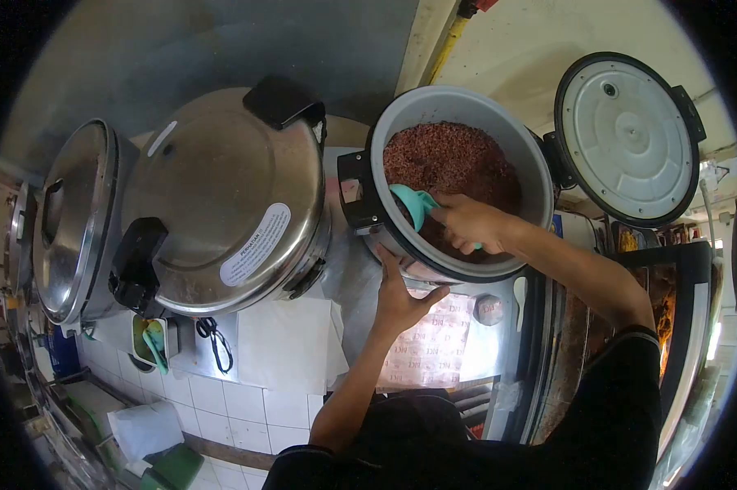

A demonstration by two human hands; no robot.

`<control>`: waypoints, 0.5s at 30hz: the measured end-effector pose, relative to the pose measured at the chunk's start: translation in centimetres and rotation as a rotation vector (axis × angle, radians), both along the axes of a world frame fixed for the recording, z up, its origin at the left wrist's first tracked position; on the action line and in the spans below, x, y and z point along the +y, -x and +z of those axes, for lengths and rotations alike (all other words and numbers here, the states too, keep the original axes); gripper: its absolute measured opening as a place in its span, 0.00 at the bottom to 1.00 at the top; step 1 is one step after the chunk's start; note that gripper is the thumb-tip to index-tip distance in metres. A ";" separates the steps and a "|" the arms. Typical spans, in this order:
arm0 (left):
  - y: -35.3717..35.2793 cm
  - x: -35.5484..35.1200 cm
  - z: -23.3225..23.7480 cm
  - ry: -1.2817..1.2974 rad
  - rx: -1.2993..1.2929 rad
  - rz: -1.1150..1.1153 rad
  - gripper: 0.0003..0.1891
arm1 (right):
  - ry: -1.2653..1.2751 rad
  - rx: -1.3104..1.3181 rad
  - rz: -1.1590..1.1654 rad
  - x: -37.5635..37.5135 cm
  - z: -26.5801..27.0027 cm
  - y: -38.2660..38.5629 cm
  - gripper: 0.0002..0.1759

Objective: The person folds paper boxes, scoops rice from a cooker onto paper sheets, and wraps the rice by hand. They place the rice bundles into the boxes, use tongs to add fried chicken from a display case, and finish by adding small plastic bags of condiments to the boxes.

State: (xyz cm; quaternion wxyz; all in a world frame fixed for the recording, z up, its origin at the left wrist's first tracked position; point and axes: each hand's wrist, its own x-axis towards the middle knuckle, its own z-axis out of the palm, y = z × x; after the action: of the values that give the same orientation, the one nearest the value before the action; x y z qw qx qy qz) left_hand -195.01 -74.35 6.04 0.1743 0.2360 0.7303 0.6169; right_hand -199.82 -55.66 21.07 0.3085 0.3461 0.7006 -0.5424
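A large rice cooker (466, 98) stands with its lid off to the side and reddish-brown cooked rice (454, 155) inside. My right hand (471, 222) reaches into the pot, its fingers wrapped round the handle of a teal rice scoop (416, 202). The scoop's head is down at the near left side of the rice, close to the pot wall. Against the cooker's outer front lies my left hand (401, 298), its thumb and fingers spread and holding nothing. Below it is a sheet of printed wrapping paper (426, 347) on the steel counter.
The hinged lid (626, 139) stands raised to the right. A closed metal cooker (221, 188) with black clamps is on the left, and another lidded pot (74, 220) beyond it. A small round container (489, 309) sits near a white spoon (520, 302). A glass-sided cabinet (663, 318) stands right.
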 end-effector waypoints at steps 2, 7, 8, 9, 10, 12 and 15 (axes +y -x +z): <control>-0.5 -0.3 -0.4 0.002 -0.050 -0.013 0.75 | 0.002 -0.042 0.010 -0.6 0.7 -0.8 0.28; 0.5 -0.6 1.0 -0.012 0.025 -0.017 0.75 | 0.070 -0.041 0.001 -1.8 3.5 -0.8 0.29; 0.5 -0.6 1.4 0.000 0.002 -0.025 0.75 | 0.050 -0.021 -0.015 -1.7 1.6 -0.5 0.28; 0.5 -0.6 1.7 0.007 -0.019 -0.032 0.75 | 0.025 0.002 -0.029 -1.9 1.2 -0.4 0.27; 0.5 -0.5 1.1 -0.011 0.025 -0.039 0.75 | 0.010 -0.004 -0.038 -1.9 1.9 -0.9 0.25; 0.6 -0.4 0.8 -0.038 0.055 -0.040 0.76 | -0.009 -0.010 -0.049 -2.6 4.2 -1.4 0.22; 0.0 -1.0 1.0 0.059 0.004 -0.048 0.78 | 0.108 -0.070 -0.048 -1.2 5.0 -0.7 0.18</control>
State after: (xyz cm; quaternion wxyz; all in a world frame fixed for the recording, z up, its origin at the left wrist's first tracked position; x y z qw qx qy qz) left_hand -195.02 -75.35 7.07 0.1944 0.2496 0.7425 0.5904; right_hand -199.16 -56.88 26.11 0.3381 0.3643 0.6505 -0.5743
